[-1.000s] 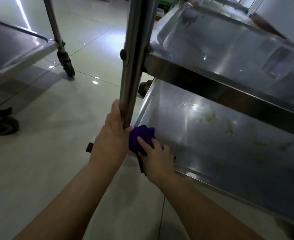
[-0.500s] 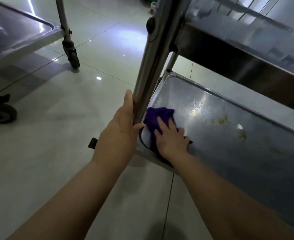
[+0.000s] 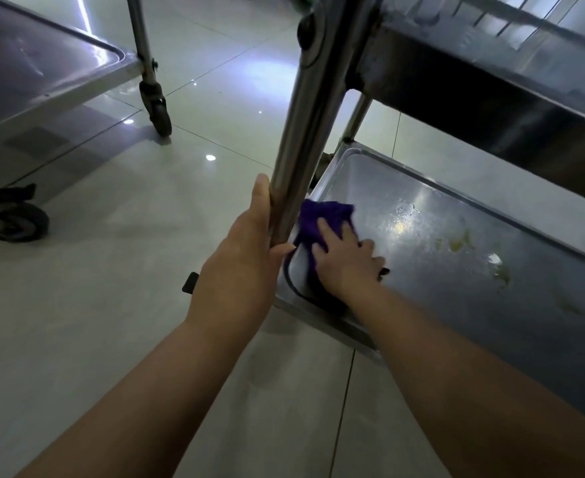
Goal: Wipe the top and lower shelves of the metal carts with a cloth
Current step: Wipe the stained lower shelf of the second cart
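The left hand was clamped round the cart's post, thumb on one side and fingers on the other, probably to stop the cart rolling under the rubbing. Just right of that grip, the right hand lay flat, fingers spread, pressing the purple cloth into the near corner of the lower shelf; yellowish stains lay further right, apparently unwiped

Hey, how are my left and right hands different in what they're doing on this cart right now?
The left hand grips the upright post, thumb curled round it; the right hand lies flat, fingers spread, pressing the cloth. The left hand is outside the lower shelf, over the floor; the right hand is inside the shelf's corner. Both touch the same cart.
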A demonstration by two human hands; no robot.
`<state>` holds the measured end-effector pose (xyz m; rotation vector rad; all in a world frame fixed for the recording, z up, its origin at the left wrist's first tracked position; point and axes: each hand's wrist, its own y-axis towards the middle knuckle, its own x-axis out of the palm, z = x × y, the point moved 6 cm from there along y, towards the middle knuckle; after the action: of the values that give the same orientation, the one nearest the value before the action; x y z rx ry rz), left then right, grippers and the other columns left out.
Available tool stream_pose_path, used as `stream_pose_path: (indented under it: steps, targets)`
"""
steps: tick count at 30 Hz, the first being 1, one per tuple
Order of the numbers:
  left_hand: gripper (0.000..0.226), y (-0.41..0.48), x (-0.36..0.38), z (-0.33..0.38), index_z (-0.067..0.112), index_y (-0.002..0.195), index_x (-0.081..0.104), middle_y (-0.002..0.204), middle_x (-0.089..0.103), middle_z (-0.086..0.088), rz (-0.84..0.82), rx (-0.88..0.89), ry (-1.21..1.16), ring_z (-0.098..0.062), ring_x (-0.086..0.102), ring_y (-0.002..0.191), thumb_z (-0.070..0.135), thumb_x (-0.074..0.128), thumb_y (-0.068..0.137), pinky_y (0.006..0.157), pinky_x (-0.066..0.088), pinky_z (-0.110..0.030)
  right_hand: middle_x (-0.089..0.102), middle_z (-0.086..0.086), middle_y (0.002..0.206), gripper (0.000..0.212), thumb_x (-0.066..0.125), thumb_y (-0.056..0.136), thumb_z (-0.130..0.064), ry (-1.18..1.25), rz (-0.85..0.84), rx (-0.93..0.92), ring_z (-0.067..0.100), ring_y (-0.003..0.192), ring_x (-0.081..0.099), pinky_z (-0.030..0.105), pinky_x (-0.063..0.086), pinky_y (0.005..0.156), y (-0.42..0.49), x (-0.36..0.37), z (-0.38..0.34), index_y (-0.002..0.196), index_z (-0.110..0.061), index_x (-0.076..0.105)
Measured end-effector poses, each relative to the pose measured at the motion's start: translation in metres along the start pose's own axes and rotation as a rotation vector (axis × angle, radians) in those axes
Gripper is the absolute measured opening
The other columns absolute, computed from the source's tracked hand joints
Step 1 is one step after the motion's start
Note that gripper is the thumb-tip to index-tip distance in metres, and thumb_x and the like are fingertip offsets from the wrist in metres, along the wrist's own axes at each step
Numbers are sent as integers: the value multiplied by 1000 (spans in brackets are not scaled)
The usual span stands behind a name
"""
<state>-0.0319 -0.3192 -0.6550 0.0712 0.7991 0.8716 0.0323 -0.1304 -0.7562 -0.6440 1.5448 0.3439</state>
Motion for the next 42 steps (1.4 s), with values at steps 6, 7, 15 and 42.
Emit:
stream_pose_path:
  steps: [6,7,15,42]
  targets:
    - [83,-2,-1,-2,47,138,-7,134,50,0,5,23,-30,-12,59,105,27,57,90,76,39,-22,15,-11,156,50,30,97,-49,-85,75,-370,29,121,34,47,30,93,-4,-8,23,141,-56,7]
    - [82,-2,-1,-2,48,137,-7,132,50,0,5,16,-39,-11,58,103,27,57,90,76,39,-23,15,-10,156,50,29,97,-49,-89,63,-217,31,123,34,49,30,95,8,-12,47,143,-54,8]
    - [79,-3,3,-3,43,143,5,125,42,-1,5,-41,-125,-11,52,99,21,58,89,77,45,-27,11,-6,156,51,26,95,-51,2,4,-106,37,127,24,54,23,98,7,-5,13,142,-51,8]
    - [26,-51,141,17,5,106,66,121,60,-12,-427,282,455,-29,58,107,18,46,95,93,42,-39,9,-1,158,52,24,97,-48,70,38,366,38,133,24,53,23,107,-70,-6,209,147,-43,10]
